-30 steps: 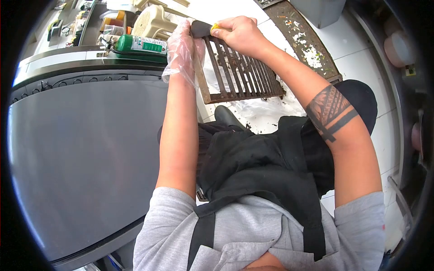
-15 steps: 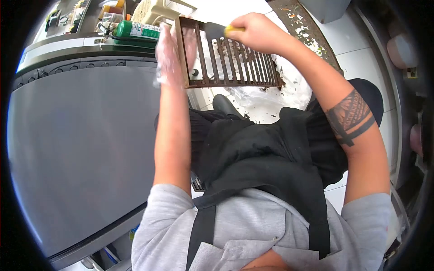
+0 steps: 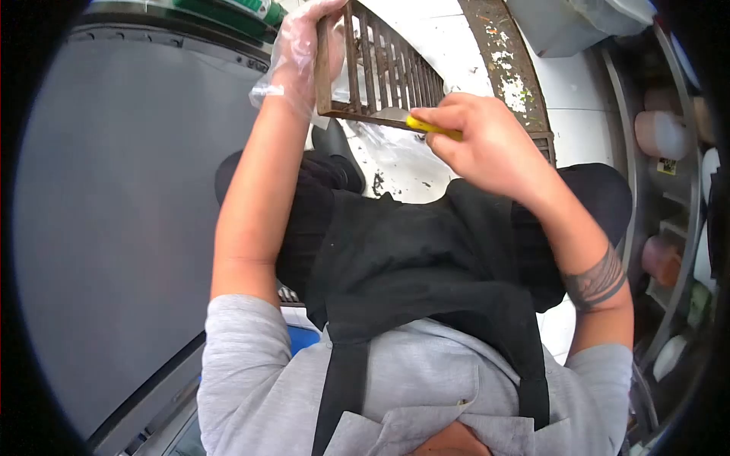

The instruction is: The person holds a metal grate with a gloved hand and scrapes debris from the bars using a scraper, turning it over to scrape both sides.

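Note:
A brown, grimy metal grate (image 3: 324,80) with several parallel bars is tilted up in front of me. My left hand (image 3: 295,55), in a clear plastic glove, grips its left side; some fingers are hidden behind the frame. In my right hand (image 3: 487,144), which is bare, is a scraper (image 3: 435,128) with a yellow handle. Its blade lies at the grate's near edge, partly seen against the bars. Below the grate, a clear plastic sheet (image 3: 403,152) and dark crumbs (image 3: 378,182) lie on the white floor.
A large grey metal surface (image 3: 137,213) fills the left side. A green cylinder (image 3: 247,7) sits at the top left. To the right stand shelves (image 3: 680,205) with containers, and a grey bin (image 3: 555,26). A dirty floor drain strip (image 3: 511,68) runs beyond my right hand.
My right hand and the scraper have come down from the grate's far side to its near edge. The grate and my left hand have shifted up in view.

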Action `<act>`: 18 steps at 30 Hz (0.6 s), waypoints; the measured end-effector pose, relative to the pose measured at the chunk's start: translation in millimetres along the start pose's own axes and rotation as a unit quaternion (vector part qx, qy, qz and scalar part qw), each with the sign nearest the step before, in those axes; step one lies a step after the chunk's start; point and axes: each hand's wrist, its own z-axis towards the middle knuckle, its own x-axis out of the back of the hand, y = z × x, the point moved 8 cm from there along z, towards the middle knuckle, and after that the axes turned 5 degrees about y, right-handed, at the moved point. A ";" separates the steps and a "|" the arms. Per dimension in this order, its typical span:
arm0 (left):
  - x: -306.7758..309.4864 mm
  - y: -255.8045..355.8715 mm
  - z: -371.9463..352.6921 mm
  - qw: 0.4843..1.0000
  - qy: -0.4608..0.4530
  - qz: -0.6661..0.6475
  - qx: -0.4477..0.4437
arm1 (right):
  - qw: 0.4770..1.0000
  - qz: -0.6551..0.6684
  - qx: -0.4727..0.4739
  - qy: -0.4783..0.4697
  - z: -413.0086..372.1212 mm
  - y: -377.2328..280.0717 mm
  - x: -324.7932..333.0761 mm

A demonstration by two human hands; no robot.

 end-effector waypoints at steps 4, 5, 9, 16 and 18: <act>0.8 4.7 2.6 0.996 -0.024 0.070 0.042 | 0.987 -0.142 -0.056 0.054 -6.3 -22.1 4.6; 3.0 6.2 -7.7 0.988 -0.007 0.117 0.102 | 0.982 -0.153 -0.071 0.086 -10.6 -26.1 9.1; 4.3 22.9 3.0 0.937 0.121 0.306 -0.117 | 0.979 -0.110 -0.126 0.114 -13.0 -20.8 30.8; -14.8 21.2 7.4 0.921 0.062 0.372 -0.094 | 0.986 -0.133 -0.083 0.060 1.2 -37.6 26.9; -28.2 21.2 0.3 0.940 0.043 0.324 -0.096 | 0.981 -0.180 -0.056 0.038 5.5 -42.5 24.3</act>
